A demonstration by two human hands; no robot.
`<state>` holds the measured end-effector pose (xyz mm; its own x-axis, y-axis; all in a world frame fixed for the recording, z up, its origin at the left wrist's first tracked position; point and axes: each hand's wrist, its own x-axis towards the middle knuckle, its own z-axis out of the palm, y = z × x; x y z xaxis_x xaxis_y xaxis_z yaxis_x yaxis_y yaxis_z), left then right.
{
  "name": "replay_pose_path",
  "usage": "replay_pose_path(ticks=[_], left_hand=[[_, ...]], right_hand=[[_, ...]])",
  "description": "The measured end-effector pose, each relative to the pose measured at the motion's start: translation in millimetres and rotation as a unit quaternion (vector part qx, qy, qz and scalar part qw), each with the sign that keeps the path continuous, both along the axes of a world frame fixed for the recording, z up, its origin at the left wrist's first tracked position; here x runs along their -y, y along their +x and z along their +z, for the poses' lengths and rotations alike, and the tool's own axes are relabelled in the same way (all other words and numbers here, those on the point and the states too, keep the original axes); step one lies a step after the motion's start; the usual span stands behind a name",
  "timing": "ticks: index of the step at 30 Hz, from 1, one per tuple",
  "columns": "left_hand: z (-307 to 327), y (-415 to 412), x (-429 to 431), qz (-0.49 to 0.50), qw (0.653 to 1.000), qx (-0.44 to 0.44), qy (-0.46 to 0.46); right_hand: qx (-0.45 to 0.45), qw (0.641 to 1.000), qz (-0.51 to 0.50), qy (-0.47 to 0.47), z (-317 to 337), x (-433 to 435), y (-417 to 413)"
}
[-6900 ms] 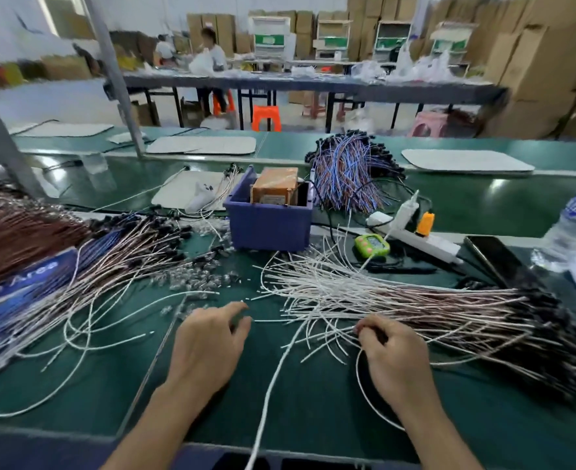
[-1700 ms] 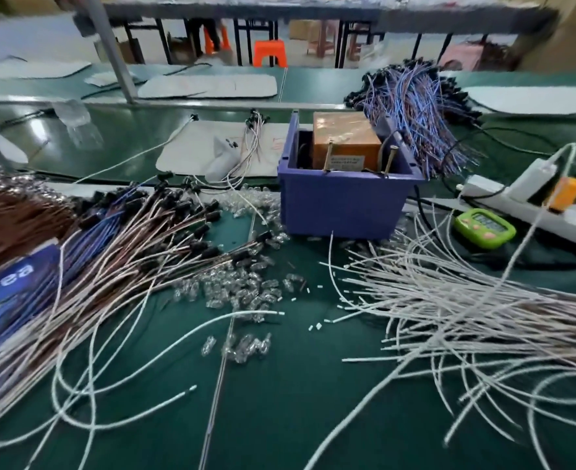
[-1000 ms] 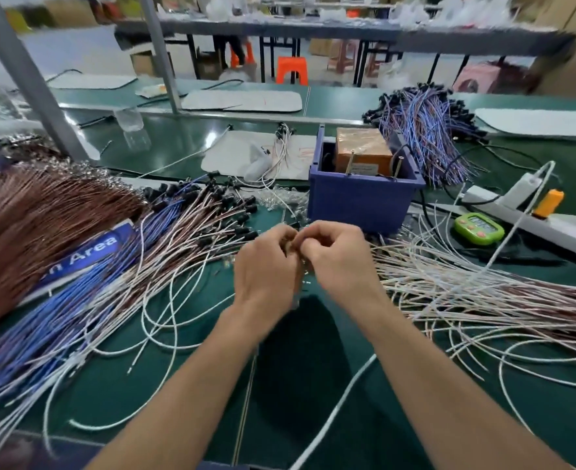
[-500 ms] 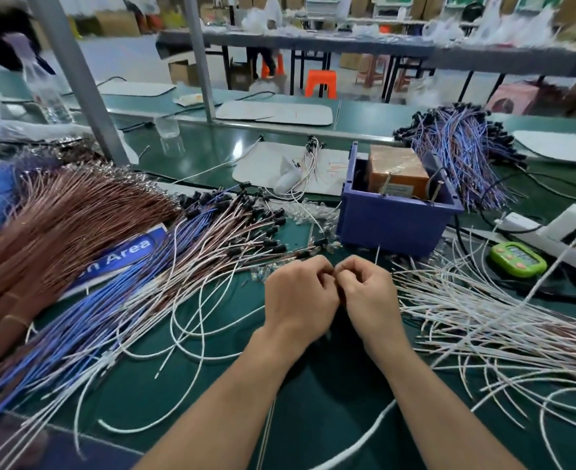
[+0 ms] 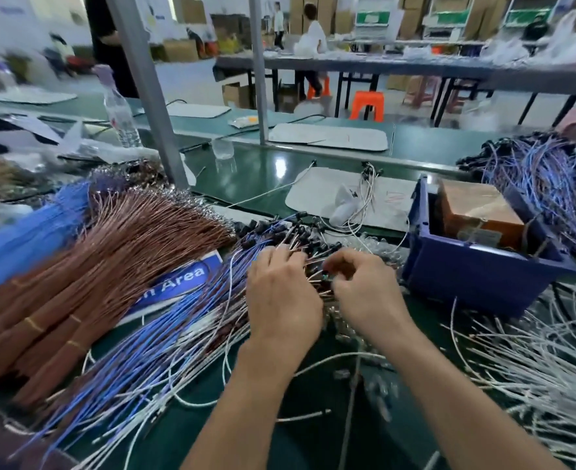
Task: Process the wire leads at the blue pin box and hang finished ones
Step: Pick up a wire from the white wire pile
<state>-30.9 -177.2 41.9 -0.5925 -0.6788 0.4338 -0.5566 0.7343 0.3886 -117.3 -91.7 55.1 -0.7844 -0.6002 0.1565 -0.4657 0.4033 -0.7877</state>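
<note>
The blue pin box (image 5: pixel 476 283) stands at the right with an orange-brown block (image 5: pixel 476 208) inside. Left of it my two hands work close together over the black-capped ends of a fan of blue, white and pink wire leads (image 5: pixel 164 337). My left hand (image 5: pixel 281 296) lies on those leads with its fingers curled down into them. My right hand (image 5: pixel 364 286) pinches a thin lead end between thumb and fingertips. Loose white leads (image 5: pixel 534 361) are heaped on the green table at the right.
Banded brown wire bundles (image 5: pixel 76 276) and a blue "Area" sign (image 5: pixel 178 283) lie at the left. A grey post (image 5: pixel 147 89), a water bottle (image 5: pixel 120 113), a blue-purple lead pile (image 5: pixel 534 178) and a white mat (image 5: pixel 327 137) stand behind. Small clear bulbs (image 5: pixel 378 245) are scattered near the box.
Both hands have moved up and left from the bare table onto the black-capped lead ends. They have spread slightly apart, and the view has swung left.
</note>
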Motion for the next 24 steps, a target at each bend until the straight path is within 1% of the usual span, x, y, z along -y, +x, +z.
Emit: replay_pose_path(ticks=[2, 3, 5, 6, 10, 14, 16, 19, 21, 24], left_hand=[[-2.8, 2.3, 24.6, -0.014, 0.999, 0.031, 0.029], [-5.6, 2.6, 32.5, -0.026, 0.998, 0.033, 0.052], [-12.0, 2.2, 37.4, -0.042, 0.994, 0.002, 0.104], [-16.0, 1.6, 37.3, -0.043, 0.992, -0.010, 0.115], [-30.1, 0.2, 40.2, -0.050, 0.995, -0.023, 0.087], [-29.6, 0.6, 40.5, -0.045, 0.994, -0.033, 0.091], [-28.0, 2.3, 39.5, -0.044, 0.994, -0.037, 0.093], [-25.6, 3.8, 40.6, -0.040, 0.994, -0.043, 0.093], [-24.8, 5.4, 40.3, -0.034, 0.995, -0.045, 0.077], [-25.7, 8.5, 39.5, -0.023, 0.996, -0.071, 0.046]], right_hand=[[-0.006, 0.999, 0.038, 0.018, 1.3, 21.2, -0.4], [-0.008, 0.998, 0.053, 0.028, 1.4, 30.5, -0.6], [-0.014, 0.995, 0.075, 0.065, 0.9, 46.4, -3.3], [-0.023, 0.992, 0.082, 0.090, 0.1, 52.6, -5.7], [-0.117, 0.971, 0.110, 0.178, -2.7, 67.0, -18.4], [-0.235, 0.929, 0.118, 0.259, 5.7, 69.9, -21.3], [-0.262, 0.918, 0.123, 0.272, 9.2, 69.0, -21.3], [-0.251, 0.916, 0.141, 0.280, 12.8, 64.8, -21.4], [-0.238, 0.926, 0.137, 0.258, 16.1, 59.2, -19.8], [-0.239, 0.942, 0.113, 0.208, 24.7, 50.1, -16.7]])
